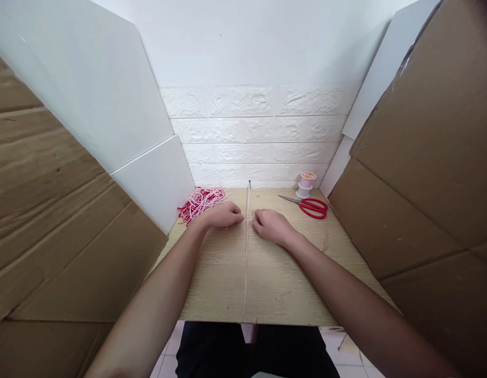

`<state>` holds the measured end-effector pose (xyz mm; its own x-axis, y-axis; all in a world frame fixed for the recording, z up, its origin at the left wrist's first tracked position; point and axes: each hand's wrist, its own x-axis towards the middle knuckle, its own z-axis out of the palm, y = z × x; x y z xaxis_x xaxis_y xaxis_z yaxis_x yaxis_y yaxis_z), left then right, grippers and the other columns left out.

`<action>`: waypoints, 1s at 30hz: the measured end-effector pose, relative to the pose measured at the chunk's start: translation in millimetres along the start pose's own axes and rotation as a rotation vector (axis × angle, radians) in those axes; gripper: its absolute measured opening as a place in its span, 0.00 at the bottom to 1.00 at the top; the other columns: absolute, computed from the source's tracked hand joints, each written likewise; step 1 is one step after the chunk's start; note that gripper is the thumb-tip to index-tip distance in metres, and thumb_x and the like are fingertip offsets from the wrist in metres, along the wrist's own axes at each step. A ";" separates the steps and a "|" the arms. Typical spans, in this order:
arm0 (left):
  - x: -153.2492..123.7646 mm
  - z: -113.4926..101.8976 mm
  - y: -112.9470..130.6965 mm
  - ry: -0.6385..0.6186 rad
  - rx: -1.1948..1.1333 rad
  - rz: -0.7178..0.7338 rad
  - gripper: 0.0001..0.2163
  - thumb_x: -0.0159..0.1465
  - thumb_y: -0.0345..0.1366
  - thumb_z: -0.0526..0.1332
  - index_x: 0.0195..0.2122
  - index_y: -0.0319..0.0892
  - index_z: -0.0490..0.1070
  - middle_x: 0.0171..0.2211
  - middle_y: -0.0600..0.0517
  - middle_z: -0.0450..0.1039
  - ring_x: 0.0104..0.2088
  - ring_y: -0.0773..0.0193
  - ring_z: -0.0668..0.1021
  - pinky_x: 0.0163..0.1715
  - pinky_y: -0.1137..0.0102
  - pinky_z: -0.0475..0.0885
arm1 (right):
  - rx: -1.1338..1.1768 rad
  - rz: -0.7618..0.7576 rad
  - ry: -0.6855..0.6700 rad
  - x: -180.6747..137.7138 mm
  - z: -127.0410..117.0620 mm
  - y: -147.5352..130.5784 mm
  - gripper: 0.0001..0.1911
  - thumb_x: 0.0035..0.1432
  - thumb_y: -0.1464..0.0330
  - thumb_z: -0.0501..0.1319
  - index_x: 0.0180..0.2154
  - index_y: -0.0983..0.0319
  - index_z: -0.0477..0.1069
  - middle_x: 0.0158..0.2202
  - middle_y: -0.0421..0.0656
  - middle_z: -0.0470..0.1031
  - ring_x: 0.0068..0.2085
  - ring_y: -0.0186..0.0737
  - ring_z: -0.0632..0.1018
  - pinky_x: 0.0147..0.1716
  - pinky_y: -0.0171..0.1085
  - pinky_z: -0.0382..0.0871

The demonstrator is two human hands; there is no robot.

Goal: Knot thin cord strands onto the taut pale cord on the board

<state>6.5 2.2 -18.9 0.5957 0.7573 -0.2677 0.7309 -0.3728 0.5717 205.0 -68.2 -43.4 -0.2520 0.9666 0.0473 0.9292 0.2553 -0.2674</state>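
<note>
A pale pink cord (246, 268) runs down the middle of the wooden table from a small hook (249, 183) at the wall to near the front edge. Its upper stretch (248, 202) looks thicker and knotted. On the left of the cord, my left hand (224, 214) is closed, pinching a thin strand of cord. My right hand (271, 226) is closed on the other side, also at a thin strand. The short strand between them crosses the long cord just below the knotted stretch. My fingertips partly hide the strand ends.
A heap of red and pale pink braided cords (201, 202) lies at the back left. Red-handled scissors (308, 206) rest at the back right, before two stacked thread spools (305, 184). Cardboard panels (416, 210) flank the wooden table (215, 283); a white brick-patterned wall (259, 128) stands behind.
</note>
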 end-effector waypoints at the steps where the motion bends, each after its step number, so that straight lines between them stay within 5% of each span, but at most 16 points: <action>1: -0.1 0.0 -0.2 0.000 0.004 -0.002 0.10 0.55 0.39 0.56 0.22 0.38 0.68 0.20 0.53 0.64 0.20 0.69 0.63 0.19 0.72 0.51 | 0.001 0.002 0.000 0.2 0.1 -0.1 0.12 0.66 0.65 0.53 0.38 0.63 0.73 0.39 0.50 0.78 0.37 0.43 0.75 0.31 0.37 0.57; 22: -5.1 -6.7 2.0 -0.083 -0.102 -0.043 0.09 0.50 0.38 0.58 0.24 0.37 0.72 0.22 0.51 0.69 0.21 0.69 0.66 0.20 0.73 0.55 | 0.086 0.009 0.076 2.6 5.6 3.3 0.10 0.63 0.66 0.55 0.32 0.62 0.71 0.33 0.46 0.76 0.33 0.39 0.72 0.30 0.36 0.54; 27: -4.8 -9.9 4.1 0.042 -0.234 0.099 0.11 0.54 0.37 0.57 0.34 0.37 0.74 0.28 0.52 0.72 0.27 0.69 0.70 0.26 0.75 0.61 | 0.178 -0.041 0.158 1.2 4.6 6.1 0.08 0.61 0.67 0.56 0.30 0.61 0.69 0.31 0.42 0.74 0.32 0.36 0.71 0.31 0.34 0.54; 30: -4.1 -8.7 6.7 -0.014 -0.308 0.213 0.16 0.54 0.34 0.57 0.42 0.37 0.75 0.35 0.50 0.76 0.35 0.67 0.75 0.35 0.75 0.67 | 0.209 -0.046 0.196 0.8 3.9 6.1 0.08 0.60 0.67 0.56 0.30 0.61 0.69 0.31 0.41 0.74 0.32 0.35 0.70 0.30 0.34 0.53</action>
<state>6.0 1.2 -7.2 0.7300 0.6716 -0.1270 0.4566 -0.3410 0.8217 209.4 -65.9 -48.8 -0.2166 0.9454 0.2434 0.8371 0.3081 -0.4520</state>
